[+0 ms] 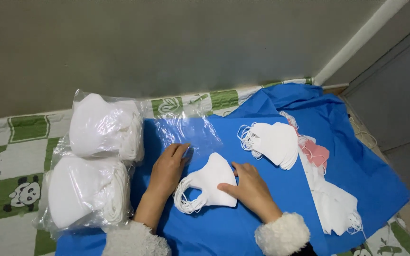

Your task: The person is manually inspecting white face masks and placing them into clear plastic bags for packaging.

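White, soft and light, the folded mask (213,182) lies at lower centre of the frame on the blue cloth (271,204). Right hand (248,187) presses its edge with flat fingers, closed on nothing; left hand (168,168) rests open on a clear bag (186,132). Lifting by the body seems safer than by the tangly ear loops (186,199).
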